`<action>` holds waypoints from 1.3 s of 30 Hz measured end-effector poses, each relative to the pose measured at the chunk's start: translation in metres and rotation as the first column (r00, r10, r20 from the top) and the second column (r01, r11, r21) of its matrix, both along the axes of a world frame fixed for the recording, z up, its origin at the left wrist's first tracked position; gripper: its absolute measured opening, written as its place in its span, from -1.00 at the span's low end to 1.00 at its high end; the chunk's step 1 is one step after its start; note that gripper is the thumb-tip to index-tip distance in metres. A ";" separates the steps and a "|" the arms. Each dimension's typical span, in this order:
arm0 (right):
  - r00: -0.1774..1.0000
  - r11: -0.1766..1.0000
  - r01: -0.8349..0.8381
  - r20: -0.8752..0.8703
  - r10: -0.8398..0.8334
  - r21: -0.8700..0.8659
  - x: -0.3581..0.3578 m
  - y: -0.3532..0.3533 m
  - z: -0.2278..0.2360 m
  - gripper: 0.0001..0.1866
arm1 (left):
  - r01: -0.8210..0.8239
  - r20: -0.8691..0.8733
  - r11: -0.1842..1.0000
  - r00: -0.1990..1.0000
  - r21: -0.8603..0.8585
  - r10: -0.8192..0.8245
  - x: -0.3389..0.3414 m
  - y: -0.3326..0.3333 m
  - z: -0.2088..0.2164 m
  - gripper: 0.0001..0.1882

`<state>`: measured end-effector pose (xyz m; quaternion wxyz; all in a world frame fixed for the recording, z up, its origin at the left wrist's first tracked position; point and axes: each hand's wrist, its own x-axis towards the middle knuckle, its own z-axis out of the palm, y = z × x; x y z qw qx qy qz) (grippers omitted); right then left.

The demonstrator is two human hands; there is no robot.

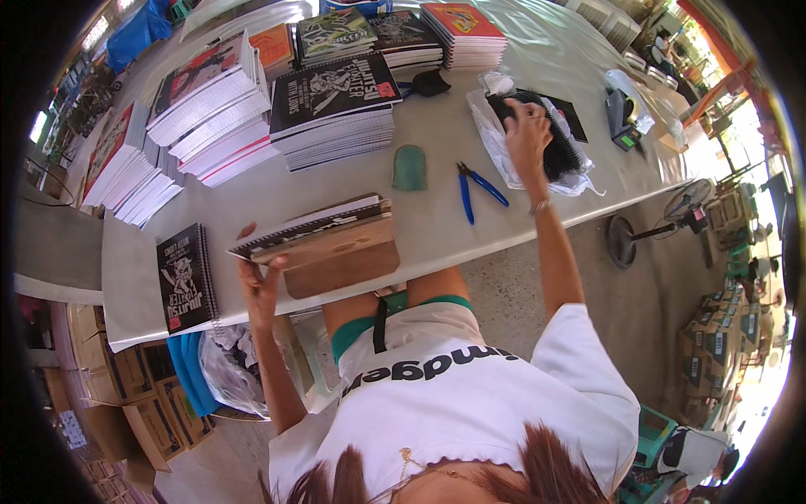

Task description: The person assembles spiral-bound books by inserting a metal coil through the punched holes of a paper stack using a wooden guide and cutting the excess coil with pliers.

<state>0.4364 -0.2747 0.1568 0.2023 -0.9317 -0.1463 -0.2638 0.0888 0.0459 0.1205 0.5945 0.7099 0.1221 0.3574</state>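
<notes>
My left hand (pixel 262 281) grips the left end of a black-covered book (pixel 311 223), thumb in front and fingers behind. The book stands on its long edge, leaning in a wooden stand (pixel 348 269) at the table's near edge. Farther right, my right hand (pixel 529 139) reaches down onto a bundle of black spiral binding coils (pixel 561 155), its fingers bent around some of them. The coils lie on a crumpled white plastic bag (pixel 504 168). Between my hands are blue-handled cutting pliers (pixel 480 186) and a green rounded piece (pixel 410 168).
A spiral-bound black book (pixel 186 277) lies at the left table edge. Tall book stacks (pixel 336 139) fill the back left; a red-covered stack (pixel 470 46) stands behind. A tape dispenser (pixel 623 118) sits at the right. A fan (pixel 659 223) and cartons (pixel 714 353) are on the floor.
</notes>
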 end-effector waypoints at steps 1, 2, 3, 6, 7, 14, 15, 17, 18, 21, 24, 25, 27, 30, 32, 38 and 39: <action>0.995 0.996 0.090 0.050 -0.091 0.013 0.036 -0.025 -0.011 -0.67 | 0.023 0.009 1.000 1.000 -0.003 -0.023 0.009 0.004 0.004 -0.28; 0.997 0.997 0.068 0.025 -0.069 0.047 0.058 -0.036 -0.016 -0.67 | 0.066 -0.013 0.998 0.998 -0.021 -0.066 0.012 0.009 0.009 -0.27; 0.997 0.997 0.068 0.031 -0.069 0.044 0.075 -0.040 -0.022 -0.67 | 0.108 -0.032 0.993 0.993 -0.039 -0.109 0.013 0.012 0.013 -0.27; 0.976 0.969 -0.213 -0.066 0.206 -0.122 0.100 -0.037 -0.039 -0.62 | 0.111 -0.016 0.993 0.994 -0.039 -0.111 0.013 0.010 0.022 -0.28; 0.975 0.968 -0.221 -0.066 0.214 -0.123 0.103 -0.034 -0.041 -0.62 | 0.088 0.031 0.996 0.996 -0.002 -0.088 0.014 0.008 0.025 -0.30; 0.973 0.964 -0.214 -0.118 0.197 -0.160 0.113 -0.021 -0.047 -0.73 | -0.056 0.083 0.990 0.994 -0.129 0.067 0.026 -0.012 0.034 -0.35; 0.993 0.969 -0.083 -0.105 0.060 -0.234 0.111 -0.017 -0.049 -0.74 | -0.054 0.079 0.989 0.995 -0.136 0.065 0.027 -0.015 0.035 -0.35; 0.994 0.951 0.039 -0.082 -0.067 -0.307 0.112 -0.016 -0.048 -0.75 | -0.062 0.073 0.987 0.995 -0.146 0.073 0.028 -0.015 0.034 -0.36; 0.986 0.969 -0.037 -0.166 -0.004 -0.245 0.114 -0.019 -0.040 -0.77 | -0.027 0.093 0.982 0.995 -0.186 0.045 0.026 -0.012 0.032 -0.35; 0.972 0.993 -0.109 -0.215 0.095 -0.054 0.120 -0.036 -0.025 -0.84 | -0.006 0.123 0.978 0.992 -0.209 0.032 0.027 -0.013 0.033 -0.33; 0.978 0.990 -0.116 -0.182 0.099 -0.085 0.128 -0.045 -0.014 -0.83 | -0.063 0.112 0.988 0.990 -0.143 0.079 0.032 -0.018 0.034 -0.30; 0.975 0.980 -0.159 -0.172 0.138 -0.116 0.129 -0.046 -0.009 -0.81 | -0.105 0.105 0.991 0.988 -0.085 0.114 0.033 -0.020 0.034 -0.29; 0.973 0.971 -0.189 -0.163 0.164 -0.150 0.125 -0.052 -0.008 -0.78 | -0.104 0.102 0.988 0.988 -0.112 0.115 0.033 -0.020 0.033 -0.28; 0.958 0.947 -0.202 -0.251 0.139 -0.248 0.109 -0.041 -0.030 -0.58 | -0.117 0.110 0.983 0.985 -0.140 0.132 0.030 -0.022 0.033 -0.28; 0.961 0.941 -0.211 -0.235 0.149 -0.266 0.110 -0.045 -0.030 -0.57 | -0.124 0.118 0.982 0.983 -0.145 0.141 0.032 -0.022 0.034 -0.28; 0.952 0.947 -0.232 -0.249 0.176 -0.220 0.119 -0.051 -0.022 -0.68 | -0.076 0.190 0.964 0.973 -0.256 0.128 0.033 -0.022 0.029 -0.29; 0.950 0.935 -0.258 -0.240 0.200 -0.244 0.120 -0.046 -0.024 -0.71 | -0.166 0.194 0.948 0.955 -0.272 0.223 0.030 -0.022 0.029 -0.31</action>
